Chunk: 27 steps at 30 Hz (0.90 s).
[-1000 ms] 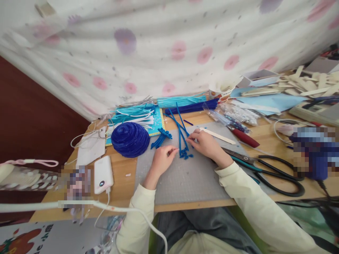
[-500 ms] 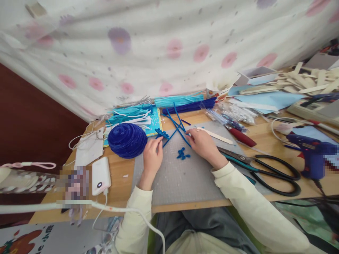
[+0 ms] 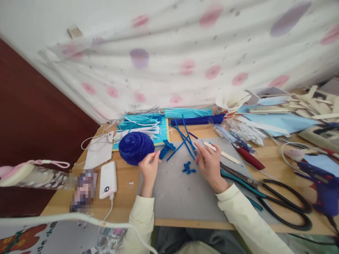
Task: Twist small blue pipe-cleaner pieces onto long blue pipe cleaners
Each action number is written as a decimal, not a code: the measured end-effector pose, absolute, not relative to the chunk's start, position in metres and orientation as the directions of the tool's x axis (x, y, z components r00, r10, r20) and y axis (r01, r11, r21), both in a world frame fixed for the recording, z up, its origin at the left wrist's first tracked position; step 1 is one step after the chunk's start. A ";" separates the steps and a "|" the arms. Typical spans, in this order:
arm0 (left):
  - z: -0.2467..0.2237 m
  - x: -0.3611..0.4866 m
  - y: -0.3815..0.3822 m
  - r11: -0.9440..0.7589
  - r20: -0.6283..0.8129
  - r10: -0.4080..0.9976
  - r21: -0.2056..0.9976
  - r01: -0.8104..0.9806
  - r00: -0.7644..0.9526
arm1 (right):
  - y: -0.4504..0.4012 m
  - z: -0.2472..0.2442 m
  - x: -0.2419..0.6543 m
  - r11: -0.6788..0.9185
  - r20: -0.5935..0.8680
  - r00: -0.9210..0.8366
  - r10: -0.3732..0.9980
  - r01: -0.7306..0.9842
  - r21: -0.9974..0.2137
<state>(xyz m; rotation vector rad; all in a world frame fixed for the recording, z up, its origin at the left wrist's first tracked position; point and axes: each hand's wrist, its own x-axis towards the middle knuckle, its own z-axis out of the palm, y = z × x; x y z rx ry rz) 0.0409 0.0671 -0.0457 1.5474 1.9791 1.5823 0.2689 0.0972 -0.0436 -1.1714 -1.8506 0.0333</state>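
Observation:
My left hand [image 3: 149, 170] is over the left part of the grey mat [image 3: 169, 197], its thumb and index finger close together; what they hold, if anything, is too small to name. Just beyond its fingertips lies a bundle of blue pieces [image 3: 167, 148]. My right hand [image 3: 209, 163] hovers by the right ends of the crossed blue pipe cleaners [image 3: 185, 135], fingers apart. Between both hands a small blue looped flower shape [image 3: 189, 168] rests on the mat. A dark blue wound dome [image 3: 136, 148] sits beside my left hand.
Large scissors [image 3: 254, 183], a wooden stick [image 3: 225, 154] and a red-handled tool [image 3: 250, 157] lie at the right, with a blue glue gun [image 3: 319, 181] beyond. Pipe cleaner bundles [image 3: 188, 112] line the back. A white power bank [image 3: 108, 180] is at the left.
My left hand has drawn back from the blue bundle, which now lies on the mat. My right hand's fingers have spread slightly. The view has tilted and shifted, moving the scene down and right.

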 end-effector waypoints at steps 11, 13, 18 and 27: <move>-0.046 0.034 0.051 0.012 0.407 0.703 0.813 0.582 -0.583 | 0.092 -0.051 0.263 0.697 0.654 -0.299 0.695 0.501 -0.512; -0.036 0.011 0.036 0.082 0.531 0.607 0.698 0.711 -0.591 | 0.093 -0.052 0.264 0.672 0.621 -0.295 0.726 0.499 -0.548; -0.014 -0.070 -0.014 0.613 0.661 0.269 0.443 0.654 -0.701 | 0.098 -0.055 0.264 0.636 0.578 -0.298 0.760 0.526 -0.565; -0.043 -0.121 -0.063 0.811 0.466 0.314 0.321 0.489 -0.827 | 0.103 -0.059 0.264 0.655 0.586 -0.326 0.742 0.540 -0.528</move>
